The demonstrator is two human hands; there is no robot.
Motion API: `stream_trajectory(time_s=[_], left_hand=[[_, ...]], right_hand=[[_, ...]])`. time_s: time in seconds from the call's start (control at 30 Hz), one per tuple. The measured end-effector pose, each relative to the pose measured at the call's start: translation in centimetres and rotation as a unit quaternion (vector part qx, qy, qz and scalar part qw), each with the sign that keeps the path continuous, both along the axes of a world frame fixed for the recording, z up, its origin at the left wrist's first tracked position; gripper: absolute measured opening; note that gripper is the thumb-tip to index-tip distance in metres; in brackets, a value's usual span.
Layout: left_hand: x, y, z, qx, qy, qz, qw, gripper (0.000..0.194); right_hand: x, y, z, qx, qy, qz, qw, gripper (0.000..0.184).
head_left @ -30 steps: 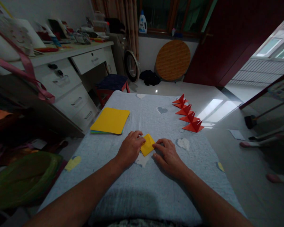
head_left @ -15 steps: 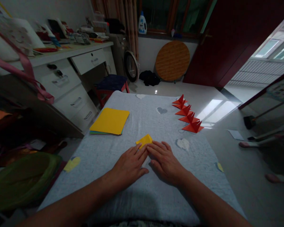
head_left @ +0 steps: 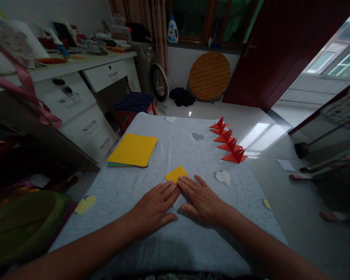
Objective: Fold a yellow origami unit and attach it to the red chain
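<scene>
Nearest us, on a soft pale blue-grey cloth printed with hearts [head_left: 140, 182], the left hand [head_left: 156, 206] lies palm down, fingers stretched out close together, thumb apart, pinching nothing. Beside it the right hand [head_left: 203, 202] lies the same way, its forefinger and middle finger nearly straight and its thumb spread toward the left. Between them, under both sets of fingertips, sits a small folded piece of bright yellow paper [head_left: 175, 174], its far point showing beyond the fingers. They cover its near corner, so we cannot fairly tell how the layers lie there. We judge that uneven pressure could set a crooked crease, and that the soft cloth, giving under the fingertips, could let the paper skid or leave the fold blunt. Farther off to the left rests a neat stack of square paper sheets, yellow on top [head_left: 132, 149]; to the right, a row of spiky folded red paper shapes [head_left: 235, 156] stands near the edge, where we think a careless sleeve or a tug on the cloth could topple them. Beyond, a round brown wooden board [head_left: 210, 76] leans against the wall.
</scene>
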State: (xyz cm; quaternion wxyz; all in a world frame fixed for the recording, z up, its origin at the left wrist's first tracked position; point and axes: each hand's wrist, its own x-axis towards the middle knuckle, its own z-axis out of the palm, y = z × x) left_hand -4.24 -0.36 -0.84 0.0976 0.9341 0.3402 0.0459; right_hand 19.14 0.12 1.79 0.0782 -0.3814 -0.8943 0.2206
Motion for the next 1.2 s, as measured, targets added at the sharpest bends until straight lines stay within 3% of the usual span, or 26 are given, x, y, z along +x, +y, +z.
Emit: stream_trajectory(time_s=[0.2,0.47,0.63,0.77,0.87,0.97,1.07,1.2], left_hand=[[-0.3,0.3,0.3,0.014,-0.050,-0.031,0.998,0.074],[-0.5,0.3,-0.1,0.034,-0.020,-0.027,0.999,0.065],[-0.6,0.3,0.1,0.002,-0.025,-0.014,1.000,0.068],[-0.6,0.9,1.3,-0.058,-0.079,-0.009,0.995,0.058],[-0.2,1.9,2.3,-0.089,-0.147,0.057,0.984,0.034],[0.4,3.1,2.7,-0.076,-0.164,0.148,0.972,0.019],[0.9,4.1,2.2,-0.060,-0.178,0.205,0.961,0.032],[1.4,5.0,1.7,-0.101,-0.200,0.212,0.951,0.051]], right_hand=[[-0.9,1.1,0.0,-0.005,0.029,0.049,0.998,0.075],[-1.0,3.4,-1.0,0.049,-0.030,0.004,0.998,0.070],[-1.0,4.4,-1.3,0.070,-0.051,-0.031,0.996,0.071],[-0.5,5.0,-1.2,0.043,-0.044,-0.047,0.997,0.065],[0.3,5.4,-1.1,0.027,-0.004,-0.083,0.996,0.053],[0.9,4.9,-0.8,0.039,0.039,-0.171,0.984,0.042],[0.9,4.0,-0.3,0.030,0.046,-0.234,0.971,0.030],[0.1,3.0,-0.3,0.029,0.014,-0.248,0.968,0.027]])
